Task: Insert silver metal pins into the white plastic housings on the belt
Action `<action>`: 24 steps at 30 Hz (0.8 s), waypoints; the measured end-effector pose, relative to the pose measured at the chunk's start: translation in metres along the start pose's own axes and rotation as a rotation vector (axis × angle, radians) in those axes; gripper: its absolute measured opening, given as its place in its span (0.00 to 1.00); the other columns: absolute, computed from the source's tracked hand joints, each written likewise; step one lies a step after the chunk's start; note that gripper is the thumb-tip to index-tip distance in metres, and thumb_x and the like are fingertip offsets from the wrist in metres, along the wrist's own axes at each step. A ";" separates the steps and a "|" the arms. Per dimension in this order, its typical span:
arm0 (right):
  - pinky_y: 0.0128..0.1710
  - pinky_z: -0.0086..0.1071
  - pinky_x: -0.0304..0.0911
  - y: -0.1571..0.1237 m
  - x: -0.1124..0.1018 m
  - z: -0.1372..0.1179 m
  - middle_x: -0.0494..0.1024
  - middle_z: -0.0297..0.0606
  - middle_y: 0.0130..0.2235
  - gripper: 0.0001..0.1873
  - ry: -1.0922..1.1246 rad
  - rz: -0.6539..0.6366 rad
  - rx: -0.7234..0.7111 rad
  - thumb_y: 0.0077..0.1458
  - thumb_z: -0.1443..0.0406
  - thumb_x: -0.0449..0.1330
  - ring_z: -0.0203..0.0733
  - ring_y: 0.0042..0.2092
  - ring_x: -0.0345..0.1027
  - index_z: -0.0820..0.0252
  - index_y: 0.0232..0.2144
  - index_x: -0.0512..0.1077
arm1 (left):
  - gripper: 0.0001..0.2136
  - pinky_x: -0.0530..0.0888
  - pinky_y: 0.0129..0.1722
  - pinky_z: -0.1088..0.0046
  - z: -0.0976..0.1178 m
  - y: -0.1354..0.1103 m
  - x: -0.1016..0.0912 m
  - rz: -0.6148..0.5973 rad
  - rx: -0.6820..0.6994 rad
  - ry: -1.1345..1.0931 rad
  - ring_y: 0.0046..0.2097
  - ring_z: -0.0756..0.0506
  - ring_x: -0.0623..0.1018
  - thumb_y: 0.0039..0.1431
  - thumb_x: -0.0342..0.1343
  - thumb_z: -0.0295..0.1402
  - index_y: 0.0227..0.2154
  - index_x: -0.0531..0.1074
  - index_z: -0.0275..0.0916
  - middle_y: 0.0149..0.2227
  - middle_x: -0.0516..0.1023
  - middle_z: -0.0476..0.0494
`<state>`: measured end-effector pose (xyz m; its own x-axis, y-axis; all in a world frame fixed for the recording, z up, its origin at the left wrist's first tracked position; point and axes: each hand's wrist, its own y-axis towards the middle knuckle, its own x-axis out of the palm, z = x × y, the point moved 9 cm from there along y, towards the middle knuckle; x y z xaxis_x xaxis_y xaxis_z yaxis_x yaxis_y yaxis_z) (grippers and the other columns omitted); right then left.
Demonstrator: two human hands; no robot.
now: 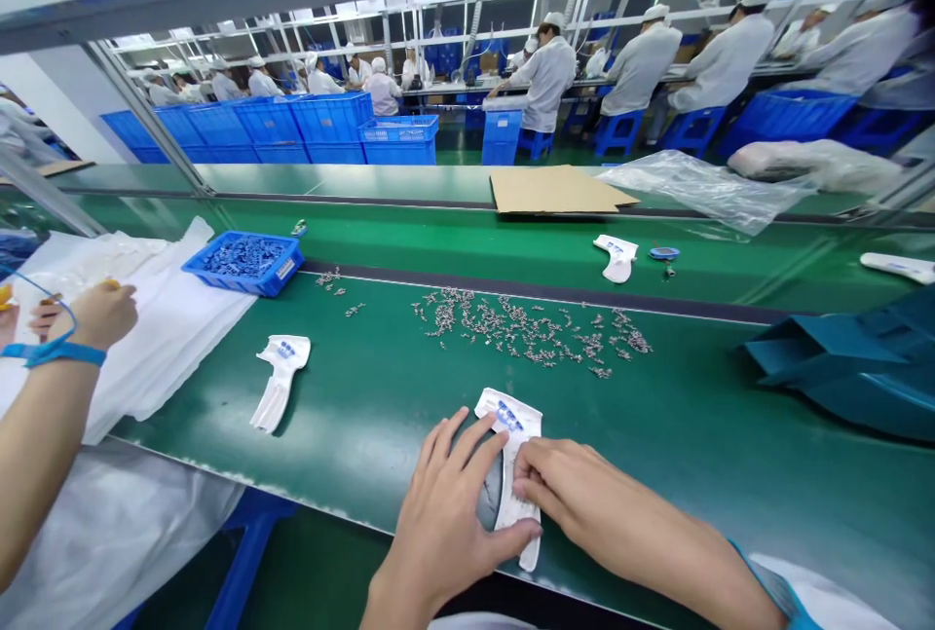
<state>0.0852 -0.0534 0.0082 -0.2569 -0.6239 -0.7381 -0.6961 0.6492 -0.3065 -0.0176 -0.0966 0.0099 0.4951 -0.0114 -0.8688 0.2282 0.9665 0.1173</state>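
A white plastic handle shell (518, 418) with blue parts in its wide top lies on the green work surface in front of me. My left hand (457, 513) steadies it, fingers spread along its left side, with fingertips near the top and the thumb across the lower end. My right hand (566, 484) is closed in a pinch at the shell's middle; whatever sits between those fingertips is hidden. Beyond my hands lie many small metal screws (518, 323), scattered loosely. A similar white shell (281, 382) rests to the left.
A blue tray (284, 270) of small blue parts stands at left, near a co-worker's hand (102, 318). Another white shell (617, 258) and a small round part (664, 253) lie on the green belt. A teal bin (862, 367) stands right; cardboard (555, 190) lies behind.
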 end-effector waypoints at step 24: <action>0.36 0.34 0.58 -0.007 -0.015 0.007 0.77 0.37 0.36 0.04 0.087 0.004 0.242 0.66 0.62 0.53 0.50 0.43 0.72 0.55 0.42 0.65 | 0.31 0.71 0.58 0.52 -0.007 0.002 0.006 0.153 0.113 0.195 0.64 0.34 0.67 0.58 0.60 0.47 0.62 0.63 0.43 0.64 0.66 0.41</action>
<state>0.0987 -0.0452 0.0170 -0.3231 -0.6498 -0.6880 -0.5174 0.7300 -0.4465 -0.0197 -0.0934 0.0012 0.3625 0.1927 -0.9119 0.2610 0.9183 0.2978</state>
